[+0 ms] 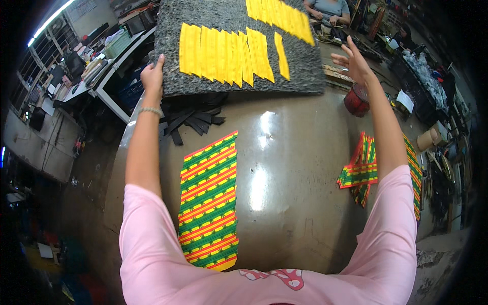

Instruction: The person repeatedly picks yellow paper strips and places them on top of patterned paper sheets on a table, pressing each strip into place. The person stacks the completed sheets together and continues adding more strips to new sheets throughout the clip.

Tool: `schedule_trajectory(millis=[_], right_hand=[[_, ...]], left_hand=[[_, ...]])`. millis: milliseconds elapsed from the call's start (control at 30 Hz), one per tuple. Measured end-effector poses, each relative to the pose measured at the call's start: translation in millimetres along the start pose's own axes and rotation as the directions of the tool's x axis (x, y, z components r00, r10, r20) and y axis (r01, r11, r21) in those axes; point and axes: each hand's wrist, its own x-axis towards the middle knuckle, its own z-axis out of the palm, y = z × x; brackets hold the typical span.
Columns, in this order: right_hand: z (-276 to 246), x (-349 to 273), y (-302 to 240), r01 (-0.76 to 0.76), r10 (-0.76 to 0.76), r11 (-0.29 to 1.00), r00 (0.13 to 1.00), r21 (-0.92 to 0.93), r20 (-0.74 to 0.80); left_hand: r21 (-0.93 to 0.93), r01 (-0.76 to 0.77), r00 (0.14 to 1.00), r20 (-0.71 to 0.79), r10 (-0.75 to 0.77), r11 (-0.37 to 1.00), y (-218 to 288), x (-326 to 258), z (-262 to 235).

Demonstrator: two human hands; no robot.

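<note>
A dark grey, speckled felt-like board is held up over the far side of the table. My left hand grips its left edge, thumb up. Off the board's right edge, my right hand is raised with fingers spread and nothing in it. Yellow strips lie side by side in a row on the board, one of them apart at the right. A second row of yellow strips runs along the upper right. Nearer me, overlapping striped pieces in green, yellow and red form a column on the table.
Black strips lie in a pile under the board's left side. More striped pieces lie crosswise near my right forearm. A red round container stands at the far right of the brown table. Another person sits beyond it.
</note>
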Motion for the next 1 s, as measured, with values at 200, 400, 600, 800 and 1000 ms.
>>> schedule_trajectory(millis=[200, 400, 600, 800, 1000], right_hand=[[47.2, -115.6, -16.5, 0.423, -0.185, 0.738, 0.876, -0.526, 0.446], [115.5, -241.5, 51.8, 0.659, -0.069, 0.569, 0.635, -0.493, 0.770], [272.4, -292.3, 117.7, 0.886, -0.393, 0.320, 0.446, -0.335, 0.804], [258.5, -333.9, 131.8, 0.806, -0.292, 0.359, 0.576, -0.470, 0.764], [166.2, -309.6, 126.2, 0.590, -0.112, 0.193, 0.807, -0.784, 0.580]], left_hand=[[0.463, 0.092, 0.996, -0.039, -0.084, 0.882, -76.9, 12.9, 16.4], [0.260, -0.316, 0.933, -0.088, 0.348, 0.913, -62.5, -31.1, -3.5], [0.213, -0.536, 0.730, 0.603, 0.321, 0.817, 46.3, -228.1, -125.9], [0.400, -0.606, 0.410, 0.898, -0.161, 0.688, 89.6, -398.3, -187.0], [0.209, -0.698, 0.327, 0.944, 0.045, 0.685, 86.3, -414.1, -88.0]])
